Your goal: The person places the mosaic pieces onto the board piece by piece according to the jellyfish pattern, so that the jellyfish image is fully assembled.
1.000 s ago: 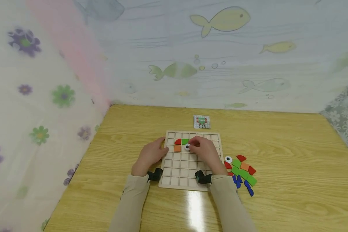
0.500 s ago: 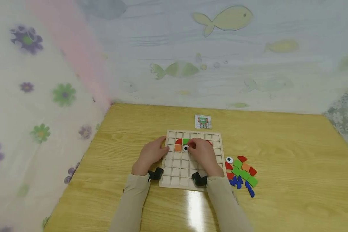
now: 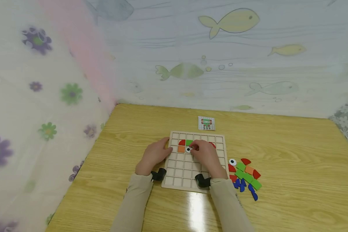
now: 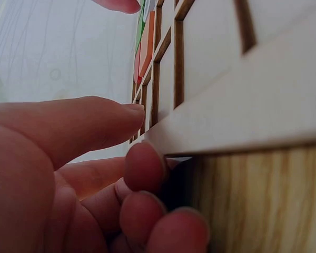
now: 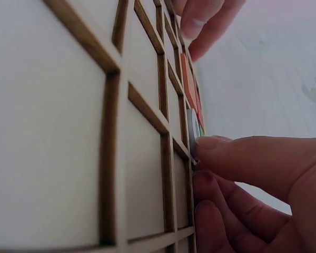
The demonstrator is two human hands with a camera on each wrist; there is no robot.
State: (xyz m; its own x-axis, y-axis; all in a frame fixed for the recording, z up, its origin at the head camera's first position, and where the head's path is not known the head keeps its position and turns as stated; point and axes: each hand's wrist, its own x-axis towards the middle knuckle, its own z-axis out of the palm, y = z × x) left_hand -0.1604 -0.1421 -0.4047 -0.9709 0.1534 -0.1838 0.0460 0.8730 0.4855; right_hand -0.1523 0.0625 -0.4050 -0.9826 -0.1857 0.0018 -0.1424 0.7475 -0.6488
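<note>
I see my right hand lying over the middle of the wooden grid board, its fingers pinching a round white eye piece with a black pupil, which sits on edge against the board in the second row from the far edge, just right of the orange square. In the right wrist view the disc shows only as a thin rim between thumb and fingertip. My left hand holds the board's left edge: the thumb lies on top and the fingers curl under the rim.

On the board I count four coloured pieces besides the eye: one red quarter-round and one green square in the far row of pieces, the orange square below them, and one more red piece peeking out past my right knuckles.

Off the board's right edge, on the tabletop, lies a loose heap: one second eye piece, roughly four red pieces, about four green squares, one orange square and several small blue ones, too overlapped to count exactly. One pattern card lies just beyond the board's far edge.
</note>
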